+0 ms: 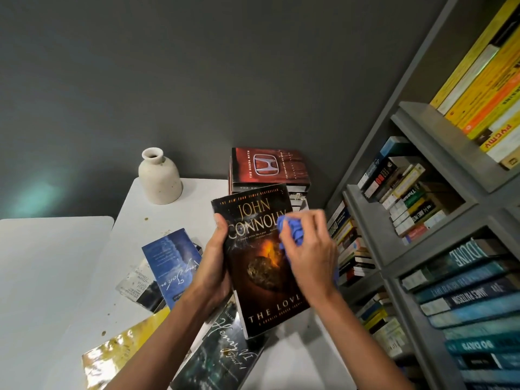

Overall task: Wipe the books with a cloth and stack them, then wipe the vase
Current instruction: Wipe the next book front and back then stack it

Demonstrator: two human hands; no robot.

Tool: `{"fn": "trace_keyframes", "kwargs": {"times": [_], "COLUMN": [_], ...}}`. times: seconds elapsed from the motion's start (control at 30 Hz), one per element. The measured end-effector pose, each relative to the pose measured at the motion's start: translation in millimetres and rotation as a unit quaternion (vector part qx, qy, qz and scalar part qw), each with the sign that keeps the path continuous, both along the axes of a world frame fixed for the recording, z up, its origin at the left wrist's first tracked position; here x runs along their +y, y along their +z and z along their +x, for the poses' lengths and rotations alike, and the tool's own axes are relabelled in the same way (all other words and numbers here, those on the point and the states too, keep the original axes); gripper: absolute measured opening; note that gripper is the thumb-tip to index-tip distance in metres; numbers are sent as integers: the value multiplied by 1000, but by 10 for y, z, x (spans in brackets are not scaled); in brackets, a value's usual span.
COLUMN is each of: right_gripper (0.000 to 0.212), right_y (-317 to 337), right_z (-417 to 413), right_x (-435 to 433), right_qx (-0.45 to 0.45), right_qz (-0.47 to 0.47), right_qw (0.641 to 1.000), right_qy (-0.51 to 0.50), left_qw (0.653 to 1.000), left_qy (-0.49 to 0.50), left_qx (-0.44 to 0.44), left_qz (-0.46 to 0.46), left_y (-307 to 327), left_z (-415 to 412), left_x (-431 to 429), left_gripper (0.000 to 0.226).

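Observation:
My left hand [215, 266] grips the left edge of a dark paperback [259, 266] with a fiery cover, held tilted above the white table [180, 209]. My right hand [308, 249] presses a bunched blue cloth [289, 230] against the book's upper right cover. Behind it a stack of books [270, 175] topped by a red Honda book stands against the wall. A cream ceramic vase [159, 177] stands upright at the table's back left. Loose books lie on the table: a blue one [171, 263], a dark green one [222, 353], a yellow one [123, 347].
A grey bookshelf [422, 209] packed with books fills the right side, close to my right hand. A second white surface [50, 277] adjoins the table on the left. A dark grey wall [197, 80] runs behind the table.

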State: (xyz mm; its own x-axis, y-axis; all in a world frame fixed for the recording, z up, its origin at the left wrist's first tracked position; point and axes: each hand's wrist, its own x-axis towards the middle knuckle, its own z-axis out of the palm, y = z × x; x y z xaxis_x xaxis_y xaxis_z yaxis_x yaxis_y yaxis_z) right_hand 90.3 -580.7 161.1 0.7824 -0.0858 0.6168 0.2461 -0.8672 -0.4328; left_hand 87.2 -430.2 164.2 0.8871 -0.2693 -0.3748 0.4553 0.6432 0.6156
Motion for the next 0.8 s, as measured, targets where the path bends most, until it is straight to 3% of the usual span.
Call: {"fn": "trace_keyframes", "kwargs": {"times": [0.1,0.3,0.53,0.7,0.8], "right_gripper": [18,16,17,15,16], "right_y": [202,-42,178,65,-62], "right_z": [209,-302,151,-166,-178], "right_x": [64,270,69,315,109], "right_qx": [-28,-6,-21,-16,-11], "right_qz": [15,-46,19,-18,-4], "right_qw": [999,995,999,997,999], "right_qy": [-18,90,-22,73,43], "left_qw": [1000,1000,1000,998,999], "left_qy": [-6,6,-11,-5,-9], "left_qx": [-7,-8,-19,-35,-33], "left_qz": [8,0,22,52,42], "left_y": [35,8,-13,7,1], "left_z": [-1,57,24,72,42], "left_x": [-82,24,-67,-61,12], "left_gripper": [74,76,78,76,78]}}
